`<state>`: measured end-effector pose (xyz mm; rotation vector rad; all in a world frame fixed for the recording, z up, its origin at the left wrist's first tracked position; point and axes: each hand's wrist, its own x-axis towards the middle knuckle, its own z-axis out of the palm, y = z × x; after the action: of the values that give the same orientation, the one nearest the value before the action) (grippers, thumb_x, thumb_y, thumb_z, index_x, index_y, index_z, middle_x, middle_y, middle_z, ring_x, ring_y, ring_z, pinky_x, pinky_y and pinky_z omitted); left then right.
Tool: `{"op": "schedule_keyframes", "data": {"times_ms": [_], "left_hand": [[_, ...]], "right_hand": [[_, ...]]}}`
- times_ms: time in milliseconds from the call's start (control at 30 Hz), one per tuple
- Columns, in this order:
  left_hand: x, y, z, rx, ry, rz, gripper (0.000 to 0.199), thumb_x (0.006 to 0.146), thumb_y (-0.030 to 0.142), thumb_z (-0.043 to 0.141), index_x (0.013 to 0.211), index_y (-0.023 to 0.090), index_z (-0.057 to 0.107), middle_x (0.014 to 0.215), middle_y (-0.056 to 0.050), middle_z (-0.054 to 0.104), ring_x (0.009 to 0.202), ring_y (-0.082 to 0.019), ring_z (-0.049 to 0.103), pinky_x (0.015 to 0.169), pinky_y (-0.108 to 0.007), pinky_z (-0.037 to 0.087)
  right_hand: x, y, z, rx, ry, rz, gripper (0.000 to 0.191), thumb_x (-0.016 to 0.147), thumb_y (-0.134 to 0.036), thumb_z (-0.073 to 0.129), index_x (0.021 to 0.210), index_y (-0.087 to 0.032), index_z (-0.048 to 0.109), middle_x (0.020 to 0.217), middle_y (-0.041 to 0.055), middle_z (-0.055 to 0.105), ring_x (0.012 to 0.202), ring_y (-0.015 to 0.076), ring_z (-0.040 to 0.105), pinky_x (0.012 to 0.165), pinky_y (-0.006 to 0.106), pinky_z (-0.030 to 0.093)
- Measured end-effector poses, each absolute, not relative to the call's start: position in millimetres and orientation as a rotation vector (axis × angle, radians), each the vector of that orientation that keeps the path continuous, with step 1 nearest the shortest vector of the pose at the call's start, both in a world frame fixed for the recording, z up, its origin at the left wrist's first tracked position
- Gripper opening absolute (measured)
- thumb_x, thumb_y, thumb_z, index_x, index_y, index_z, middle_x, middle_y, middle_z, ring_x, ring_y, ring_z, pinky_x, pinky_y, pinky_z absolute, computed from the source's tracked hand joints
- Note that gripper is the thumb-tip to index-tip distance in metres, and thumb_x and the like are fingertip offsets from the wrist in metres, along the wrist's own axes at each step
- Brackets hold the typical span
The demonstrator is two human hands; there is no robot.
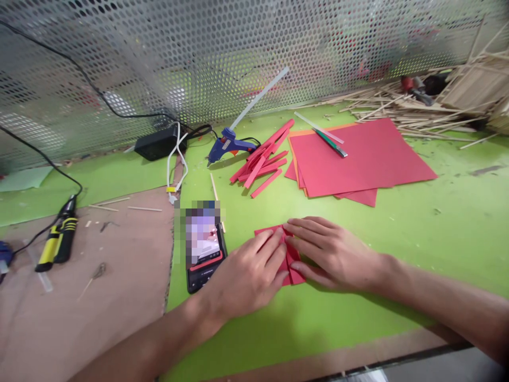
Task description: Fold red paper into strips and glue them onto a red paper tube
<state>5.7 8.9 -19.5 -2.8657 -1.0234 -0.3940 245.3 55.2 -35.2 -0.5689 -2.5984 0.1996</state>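
Observation:
A small folded piece of red paper lies on the green tabletop between my hands, with a crease or flap edge running down its middle. My left hand covers its left part, fingers bent and drawn together, the tips and thumb pressing on the paper near the crease. From the other side, my right hand lies across the right part, fingers stretched out nearly flat and thumb near the lower corner. Much of the paper is hidden beneath both hands. Beside my left hand is a phone with its screen lit, partly blurred out.
Behind the hands lie red paper strips, a blue glue gun and stacked red sheets bearing a green cutter knife. Thin wooden sticks pile up at back right. Yellow-black pliers and a black adapter are left.

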Motion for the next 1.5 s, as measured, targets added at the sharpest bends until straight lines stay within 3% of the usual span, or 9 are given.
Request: {"op": "schedule_keyframes", "data": {"times_ms": [433,633,833,1067,1500], "left_hand": [[2.5,13.2,-17.0,-2.932,-1.046,-0.416,0.041,0.106,0.034,0.058,0.129,0.001,0.069,0.132,-0.021,0.073,0.126,-0.034,0.068,0.110,-0.046,0.059],[-4.8,22.1,-13.2,-3.062,-1.093,-0.407,0.032,0.103,0.013,0.055,0.131,0.006,0.068,0.140,-0.017,0.069,0.132,-0.030,0.062,0.115,-0.045,0.057],[-8.0,25.9,-12.9,-3.077,-1.074,-0.398,0.031,0.102,0.013,0.057,0.131,0.006,0.068,0.141,-0.017,0.068,0.131,-0.031,0.062,0.111,-0.046,0.059],[-9.7,26.0,-15.3,-3.035,-0.986,-0.349,0.036,0.102,0.013,0.057,0.137,0.006,0.065,0.141,-0.017,0.068,0.129,-0.031,0.063,0.111,-0.045,0.059],[-10.8,27.5,-14.6,-3.000,-0.922,-0.298,0.035,0.102,0.014,0.055,0.134,0.005,0.066,0.144,-0.018,0.067,0.128,-0.031,0.064,0.107,-0.044,0.061]], "right_hand": [[245.4,54.4,-38.1,-0.572,-2.623,0.191,0.034,0.105,-0.032,0.056,0.119,-0.005,0.071,0.133,0.0236,0.073,0.125,0.0381,0.071,0.106,0.054,0.061],[247.7,56.2,-34.1,-0.517,-2.625,0.188,0.031,0.105,-0.027,0.058,0.123,-0.005,0.070,0.131,0.0219,0.074,0.124,0.0354,0.072,0.104,0.053,0.063],[254.6,51.9,-32.0,-0.235,-2.597,0.057,0.014,0.103,-0.017,0.061,0.098,-0.013,0.074,0.110,0.0151,0.080,0.111,0.0283,0.077,0.097,0.044,0.065],[264.7,48.5,-38.0,-0.215,-2.619,0.241,0.034,0.103,-0.023,0.056,0.127,-0.005,0.071,0.126,0.0194,0.077,0.129,0.0316,0.070,0.110,0.048,0.059],[270.7,58.6,-36.4,-0.172,-2.698,0.349,0.038,0.104,-0.027,0.051,0.132,-0.010,0.069,0.136,0.0167,0.071,0.143,0.0339,0.058,0.123,0.053,0.048]]}}
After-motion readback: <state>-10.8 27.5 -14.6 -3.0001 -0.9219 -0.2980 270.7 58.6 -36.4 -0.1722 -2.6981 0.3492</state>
